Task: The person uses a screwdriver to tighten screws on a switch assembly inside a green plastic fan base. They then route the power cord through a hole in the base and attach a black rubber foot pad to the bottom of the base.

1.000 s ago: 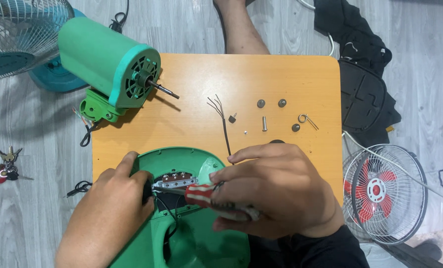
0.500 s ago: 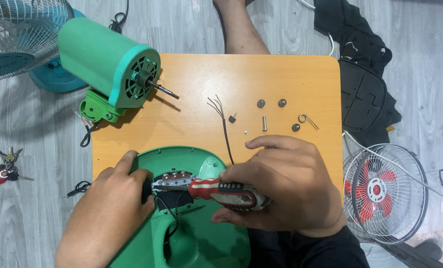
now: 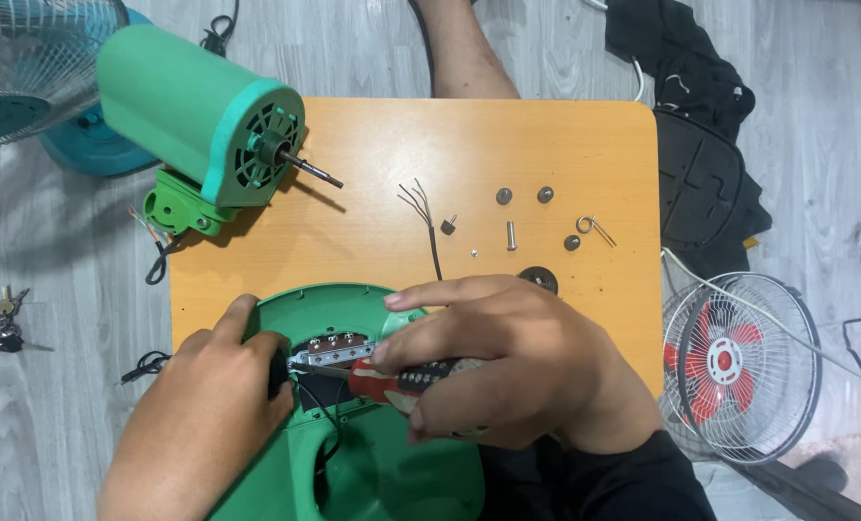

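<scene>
On the near edge of the orange table [image 3: 566, 145], the left hand [image 3: 199, 415] curls its fingers over the rim of the green fan base [image 3: 392, 473] while the right hand [image 3: 508, 371] wraps tightly around a red screwdriver [image 3: 397, 378] aimed at the metal switch strip [image 3: 334, 352], with loose screws [image 3: 511, 234] beyond.

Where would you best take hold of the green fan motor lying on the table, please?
Around the smooth round body of the fan motor, coming from above with the hand across it. It lies on its side, so the barrel is open to a wrapping grip. Keep off the thin shaft poking out toward the table middle, and the loose wires by its bracket.
</scene>
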